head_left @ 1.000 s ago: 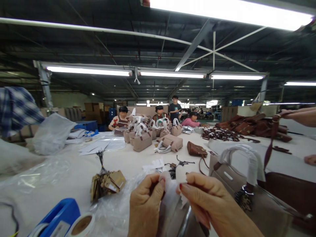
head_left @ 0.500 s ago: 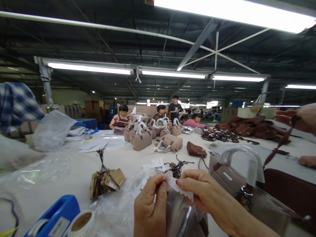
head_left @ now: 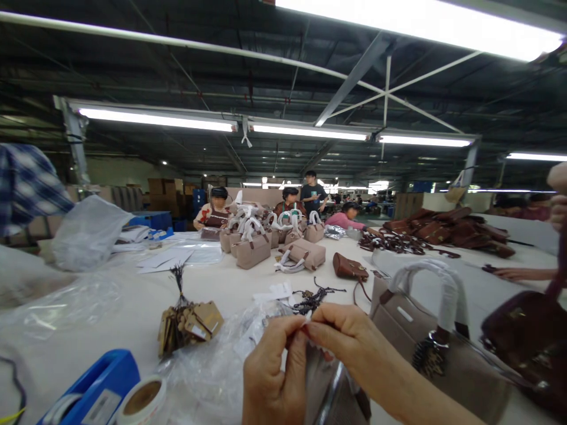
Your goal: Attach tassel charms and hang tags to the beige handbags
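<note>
My left hand [head_left: 275,363] and my right hand [head_left: 348,339] meet at the fingertips, both closed in a pinch. Between them a small bit of thin white wrapping paper [head_left: 309,316] shows; most of it is hidden by the fingers. Behind and below my wrists is a taupe handbag [head_left: 349,398], largely covered by my hands. Just right of my right arm stands another taupe handbag [head_left: 398,316], its handles wrapped in white, with a dark charm [head_left: 432,355] hanging from it.
A blue tape dispenser [head_left: 101,378], a tape roll [head_left: 144,401], brown hang tags [head_left: 190,321] and clear plastic [head_left: 199,378] lie left. Black cords [head_left: 312,300] lie ahead. Several taupe bags [head_left: 253,251] stand farther back. At right, a co-worker's hand [head_left: 559,198] is above a dark brown bag [head_left: 514,330].
My hands have come closer together, and the white paper spread between them is now mostly hidden in the fingers. At right, the dark brown bag has changed position and shape.
</note>
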Available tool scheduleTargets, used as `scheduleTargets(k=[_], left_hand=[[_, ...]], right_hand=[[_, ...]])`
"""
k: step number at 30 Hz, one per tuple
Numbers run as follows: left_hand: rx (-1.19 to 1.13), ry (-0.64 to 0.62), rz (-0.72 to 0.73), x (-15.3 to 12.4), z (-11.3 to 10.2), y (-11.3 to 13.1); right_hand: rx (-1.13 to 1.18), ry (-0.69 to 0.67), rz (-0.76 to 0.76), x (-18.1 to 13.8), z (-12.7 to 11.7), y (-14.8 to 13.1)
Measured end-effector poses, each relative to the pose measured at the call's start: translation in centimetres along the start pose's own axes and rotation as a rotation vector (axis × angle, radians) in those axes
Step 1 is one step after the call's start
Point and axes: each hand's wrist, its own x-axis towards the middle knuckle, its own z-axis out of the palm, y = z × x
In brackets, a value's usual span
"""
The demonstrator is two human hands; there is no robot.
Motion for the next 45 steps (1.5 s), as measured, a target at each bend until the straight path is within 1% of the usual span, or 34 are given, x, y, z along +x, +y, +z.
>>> scheduleTargets(k=[4, 5, 8, 9, 10, 11, 13, 14, 15, 16, 18, 21, 24, 27, 29, 33, 36, 39, 41, 43, 45], left_hand=[[0.004, -0.025, -0.015, 0.2, 0.0, -0.1], [0.0, -0.025, -0.021, 0.3, 0.0, -0.2], [-0.01, -0.035, 0.018, 0.4, 0.0, -0.6], [-0.007, -0.042, 0.048, 0.4, -0.1, -0.7], [0.001, -0.047, 0.078, 0.4, -0.1, -0.9], [0.013, -0.047, 0.104, 0.3, -0.2, -1.0], [0.049, -0.036, 0.131, 0.3, -0.4, -1.3], [0.07, -0.031, 0.142, 0.3, -0.5, -1.4], [0.088, -0.028, 0.156, 0.3, -0.6, -1.5], [0.105, -0.027, 0.172, 0.3, -0.7, -1.6], [0.13, -0.029, 0.199, 0.4, -0.9, -1.9], [0.152, -0.047, 0.226, 0.6, -1.0, -2.1], [0.165, -0.105, 0.303, 1.1, -1.2, -1.8], [0.213, -0.209, 0.406, 1.7, -1.6, -1.1], [0.254, -0.25, 0.458, 2.0, -1.9, -0.6], [0.28, -0.234, 0.532, 2.3, -1.9, -0.2], [0.27, -0.242, 0.565, 2.1, -1.6, -0.2], [0.257, -0.243, 0.586, 1.9, -1.5, -0.1], [0.25, -0.248, 0.601, 1.8, -1.5, 0.0], [0.259, -0.247, 0.589, 1.9, -1.5, 0.2], [0.283, -0.204, 0.586, 2.0, -1.4, 0.5]], right_hand=[[-0.136, -0.079, -0.015, -0.1, -1.1, -0.7], [-0.17, -0.07, -0.032, -0.1, -1.4, -1.1], [-0.223, 0.055, -0.149, 0.6, -2.3, -1.7], [-0.206, 0.054, -0.178, 1.0, -2.5, -1.7], [-0.169, 0.001, -0.183, 1.4, -2.6, -1.7], [-0.108, -0.088, -0.164, 1.9, -2.6, -1.5], [0.063, -0.299, -0.072, 2.8, -2.6, -1.1], [0.145, -0.375, -0.023, 3.1, -2.6, -1.0], [0.208, -0.419, 0.012, 3.4, -2.6, -0.8], [0.248, -0.435, 0.028, 3.5, -2.6, -0.7], [0.276, -0.404, 0.024, 3.6, -2.4, -0.5], [0.284, -0.28, -0.009, 3.3, -1.9, -0.4], [0.298, -0.172, -0.071, 2.7, -1.3, -0.4], [0.295, -0.098, -0.215, 2.4, -0.9, -0.5], [0.273, -0.066, -0.322, 2.5, -0.8, -0.6], [0.166, 0.038, -0.511, 2.5, -0.5, -1.1], [0.11, 0.096, -0.598, 2.2, -0.1, -1.2], [0.09, 0.134, -0.623, 1.8, 0.0, -1.1], [0.112, 0.135, -0.61, 1.7, -0.2, -1.1], [0.165, 0.079, -0.551, 1.8, -0.6, -1.3], [0.229, -0.005, -0.457, 2.2, -1.0, -1.4]])
